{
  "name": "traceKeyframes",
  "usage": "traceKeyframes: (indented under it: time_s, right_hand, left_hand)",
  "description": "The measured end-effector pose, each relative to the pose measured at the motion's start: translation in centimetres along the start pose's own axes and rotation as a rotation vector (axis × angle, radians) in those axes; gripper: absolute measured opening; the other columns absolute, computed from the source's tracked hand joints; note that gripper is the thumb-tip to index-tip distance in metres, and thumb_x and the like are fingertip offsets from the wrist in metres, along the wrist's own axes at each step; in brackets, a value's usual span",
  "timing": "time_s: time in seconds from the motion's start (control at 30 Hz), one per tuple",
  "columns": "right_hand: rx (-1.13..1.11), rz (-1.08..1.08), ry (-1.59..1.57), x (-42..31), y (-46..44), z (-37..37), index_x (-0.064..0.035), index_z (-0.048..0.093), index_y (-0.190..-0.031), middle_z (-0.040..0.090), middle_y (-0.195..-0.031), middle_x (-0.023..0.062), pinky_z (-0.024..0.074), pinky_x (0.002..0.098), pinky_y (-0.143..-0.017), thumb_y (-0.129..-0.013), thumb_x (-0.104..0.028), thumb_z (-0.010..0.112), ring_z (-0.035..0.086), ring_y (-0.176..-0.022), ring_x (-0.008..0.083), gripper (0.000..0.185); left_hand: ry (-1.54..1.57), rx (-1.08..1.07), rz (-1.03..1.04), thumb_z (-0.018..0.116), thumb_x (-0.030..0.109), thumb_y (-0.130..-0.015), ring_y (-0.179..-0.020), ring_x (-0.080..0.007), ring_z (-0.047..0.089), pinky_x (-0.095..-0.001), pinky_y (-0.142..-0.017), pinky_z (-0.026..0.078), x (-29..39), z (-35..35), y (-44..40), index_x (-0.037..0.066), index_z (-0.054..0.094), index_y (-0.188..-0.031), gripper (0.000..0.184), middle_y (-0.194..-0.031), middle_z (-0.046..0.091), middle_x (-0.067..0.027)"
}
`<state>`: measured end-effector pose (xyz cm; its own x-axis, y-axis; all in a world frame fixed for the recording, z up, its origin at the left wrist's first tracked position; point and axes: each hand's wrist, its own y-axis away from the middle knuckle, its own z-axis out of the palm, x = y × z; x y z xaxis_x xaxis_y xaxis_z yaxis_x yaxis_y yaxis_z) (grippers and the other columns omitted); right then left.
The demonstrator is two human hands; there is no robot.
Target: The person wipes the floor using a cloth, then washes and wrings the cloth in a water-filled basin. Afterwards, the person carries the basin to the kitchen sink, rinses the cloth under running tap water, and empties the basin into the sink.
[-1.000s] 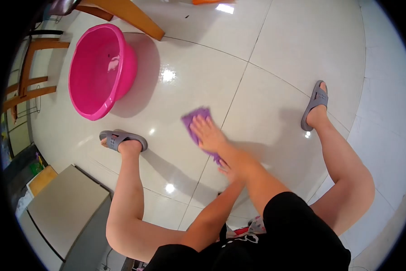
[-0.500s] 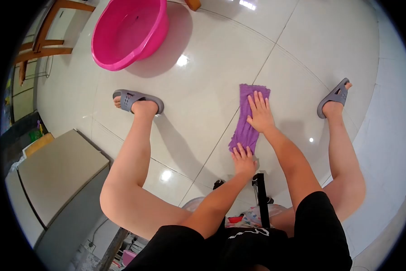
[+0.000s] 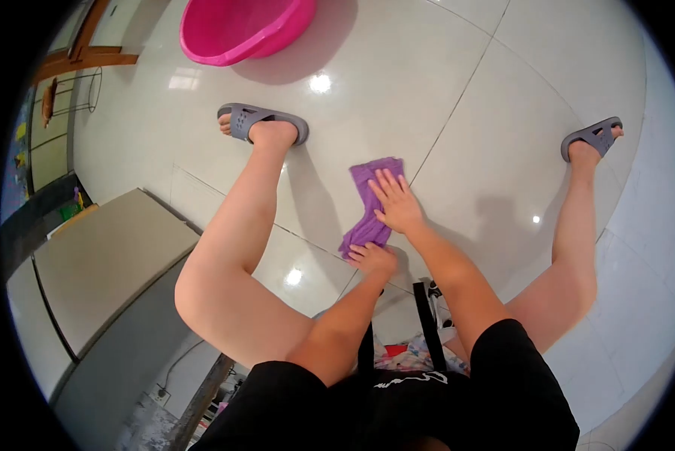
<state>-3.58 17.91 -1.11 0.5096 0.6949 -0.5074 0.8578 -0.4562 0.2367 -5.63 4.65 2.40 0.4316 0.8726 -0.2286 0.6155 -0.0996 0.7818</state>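
A purple cloth (image 3: 365, 219) lies crumpled on the pale tile floor, between my two feet. Its far end spreads wider, while the near end is bunched. My right hand (image 3: 397, 203) rests flat on the upper part, fingers stretched and slightly apart. Down at the near end, my left hand (image 3: 375, 259) touches the cloth's edge with its fingers extended. Both palms face the floor, and neither hand is wrapped round the cloth.
A pink basin (image 3: 236, 49) stands on the floor at the upper left, cut by the frame. Grey sandals (image 3: 246, 124) are on my feet. A low cabinet (image 3: 104, 263) stands at the left, with wooden furniture (image 3: 89, 59) beyond it. A white wall (image 3: 645, 286) runs along the right.
Both hands and the cloth have slid left across the floor, off the tile seam. The cloth has become more bent in its middle. The view has shifted, so the basin sits higher.
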Motion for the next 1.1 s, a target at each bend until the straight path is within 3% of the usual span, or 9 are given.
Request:
traceKeyframes:
  time_s: [0.07,0.2,0.27,0.4,0.47,0.57,0.8,0.93,1.1]
  right_hand:
    - [0.044,0.081,0.002,-0.4,1.8,-0.6,-0.0077,0.025,-0.138,0.017,-0.145,0.0155,0.0126,0.0476,-0.108,-0.077,-0.039,0.058,0.012,-0.135,0.0305,0.076]
    - [0.056,0.833,-0.045,-2.0,8.0,1.5,0.0,0.015,-0.139,0.01,-0.144,0.0259,0.0106,0.0498,-0.107,-0.081,-0.042,0.054,0.006,-0.135,0.037,0.081]
    - [0.046,0.934,-0.08,-3.2,10.9,3.0,0.0008,0.012,-0.139,0.007,-0.143,0.0278,0.0095,0.0507,-0.107,-0.081,-0.043,0.053,0.003,-0.135,0.0384,0.083]
    - [0.091,1.145,-0.166,-2.2,8.6,3.7,0.0054,0.006,-0.138,-0.001,-0.141,0.0335,0.0048,0.0532,-0.107,-0.082,-0.048,0.05,-0.004,-0.133,0.0437,0.089]
    - [0.128,1.192,-0.134,-0.7,6.6,4.2,0.0079,0.006,-0.137,-0.002,-0.14,0.0358,0.0019,0.0535,-0.107,-0.081,-0.05,0.05,-0.005,-0.132,0.0457,0.092]
    - [0.272,1.058,-0.09,2.1,3.1,1.1,0.0059,0.003,-0.138,-0.003,-0.141,0.0337,-0.0008,0.0546,-0.106,-0.082,-0.049,0.051,-0.007,-0.132,0.0446,0.092]
    - [0.431,0.633,0.055,12.2,-9.5,-7.7,0.0007,0.019,-0.138,0.01,-0.143,0.0282,0.0073,0.0497,-0.108,-0.082,-0.047,0.051,0.006,-0.134,0.0394,0.081]
    - [0.461,0.684,0.007,11.6,-9.3,-8.5,-0.0016,0.021,-0.138,0.011,-0.144,0.0256,0.0109,0.0489,-0.108,-0.083,-0.044,0.051,0.007,-0.134,0.0376,0.076]
    - [0.328,0.996,-0.181,1.7,1.2,-3.3,-0.0029,0.015,-0.139,0.009,-0.144,0.026,0.0124,0.0507,-0.107,-0.081,-0.042,0.055,0.007,-0.134,0.0391,0.081]
  left_hand:
    - [0.03,0.035,-0.004,0.051,0.039,-0.08,-0.129,-0.0473,0.018,-0.0532,-0.106,0.01,0.0,-0.5,-0.4,-0.003,0.033,-0.127,0.065,-0.138,0.021,-0.0323]
    - [0.469,0.156,0.015,0.052,0.034,-0.081,-0.13,-0.0469,0.015,-0.0508,-0.107,0.009,0.8,-0.5,0.1,-0.004,0.025,-0.132,0.069,-0.138,0.022,-0.0318]
    - [0.589,0.183,0.06,0.051,0.033,-0.082,-0.13,-0.0467,0.013,-0.0508,-0.107,0.008,1.4,-0.3,0.5,-0.004,0.02,-0.135,0.072,-0.139,0.019,-0.0317]
    - [0.462,0.172,0.127,0.053,0.036,-0.083,-0.131,-0.0481,-0.006,-0.0526,-0.107,0.003,2.8,1.9,-0.4,-0.001,0.005,-0.14,0.083,-0.141,-0.001,-0.0341]
    - [0.448,0.245,0.106,0.054,0.038,-0.082,-0.13,-0.0497,-0.008,-0.054,-0.106,0.002,3.8,2.0,-1.0,-0.001,0.003,-0.14,0.086,-0.14,-0.002,-0.0357]
    - [0.383,0.504,0.397,0.053,0.039,-0.083,-0.128,-0.0532,-0.007,-0.0574,-0.104,0.002,6.8,-0.9,-3.7,-0.002,0.004,-0.139,0.086,-0.139,-0.002,-0.0375]
    - [0.181,0.578,0.755,0.053,0.045,-0.081,-0.132,-0.047,-0.001,-0.0545,-0.106,0.009,16.6,-14.6,-12.4,0.003,0.011,-0.14,0.085,-0.142,0.005,-0.03]
    - [0.095,0.422,0.715,0.054,0.042,-0.082,-0.135,-0.0399,-0.003,-0.0487,-0.108,0.008,16.8,-16.9,-11.3,0.005,0.008,-0.141,0.084,-0.145,0.004,-0.0237]
    - [-0.117,0.165,0.566,0.052,0.043,-0.08,-0.136,-0.0355,-0.006,-0.0463,-0.109,0.005,10.0,-12.2,-3.9,0.009,0.003,-0.142,0.087,-0.147,-0.004,-0.0202]
